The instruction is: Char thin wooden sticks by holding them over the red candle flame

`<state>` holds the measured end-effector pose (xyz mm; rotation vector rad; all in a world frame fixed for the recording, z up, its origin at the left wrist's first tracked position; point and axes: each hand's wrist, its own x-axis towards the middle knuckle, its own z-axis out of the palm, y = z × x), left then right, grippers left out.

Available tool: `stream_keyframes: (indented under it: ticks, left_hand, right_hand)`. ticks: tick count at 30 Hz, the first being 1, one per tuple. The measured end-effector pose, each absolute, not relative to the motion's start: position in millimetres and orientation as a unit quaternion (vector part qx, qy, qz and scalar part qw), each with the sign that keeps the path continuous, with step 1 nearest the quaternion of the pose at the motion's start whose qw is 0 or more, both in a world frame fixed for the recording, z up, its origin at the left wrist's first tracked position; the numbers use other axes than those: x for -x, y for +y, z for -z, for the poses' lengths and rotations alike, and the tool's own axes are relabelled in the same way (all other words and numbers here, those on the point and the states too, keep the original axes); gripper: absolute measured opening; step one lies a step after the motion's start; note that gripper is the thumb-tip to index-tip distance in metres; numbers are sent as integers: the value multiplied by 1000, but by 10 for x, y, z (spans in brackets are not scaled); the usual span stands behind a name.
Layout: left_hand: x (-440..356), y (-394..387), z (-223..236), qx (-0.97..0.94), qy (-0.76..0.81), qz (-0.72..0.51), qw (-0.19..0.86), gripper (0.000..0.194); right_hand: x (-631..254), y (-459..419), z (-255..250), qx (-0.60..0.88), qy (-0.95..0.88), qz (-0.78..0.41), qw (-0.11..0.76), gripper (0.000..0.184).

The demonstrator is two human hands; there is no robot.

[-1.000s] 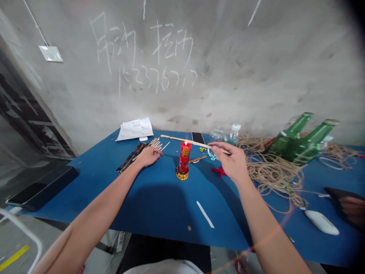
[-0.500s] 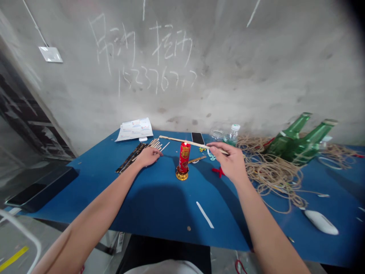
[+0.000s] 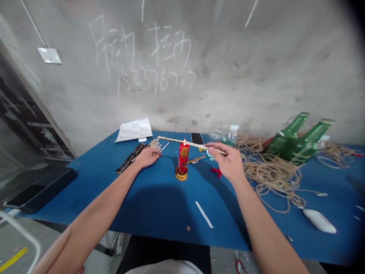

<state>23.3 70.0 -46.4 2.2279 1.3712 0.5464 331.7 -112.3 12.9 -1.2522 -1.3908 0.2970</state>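
Your straight line from left fingers (image 3: 155,153) to right fingers (image 3: 215,146) is blocked: lit candle (image 3: 184,154), stick (image 3: 172,140) across its top. Twine (image 3: 278,175) crowds right of your right fingers. Room to pass nearer you, over tabletop (image 3: 165,213); white strip (image 3: 204,214) lies flat.

The place seemed a makeshift workshop: a bare, stained grey wall (image 3: 242,72) carried scrawled white writing (image 3: 156,45), with a scuffed dark panel (image 3: 19,102) to the left, and tangled twine (image 3: 273,175), green bottles (image 3: 309,140), wooden sticks (image 3: 154,144) and a lit red candle (image 3: 184,154) shared one blue table (image 3: 94,171).
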Motion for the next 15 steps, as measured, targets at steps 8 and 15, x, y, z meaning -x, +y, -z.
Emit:
stream_keyframes:
  ticks: [8, 15]
  left_hand:
    - [-229, 710, 469, -814, 495, -196, 229, 35]
    - [-232, 704, 470, -808, 503, -198, 233, 36]
  right_hand:
    - [-3287, -1134, -139, 539, -596, -120, 583, 34]
    - [-3259, -1125, -140, 533, -592, -113, 593, 34]
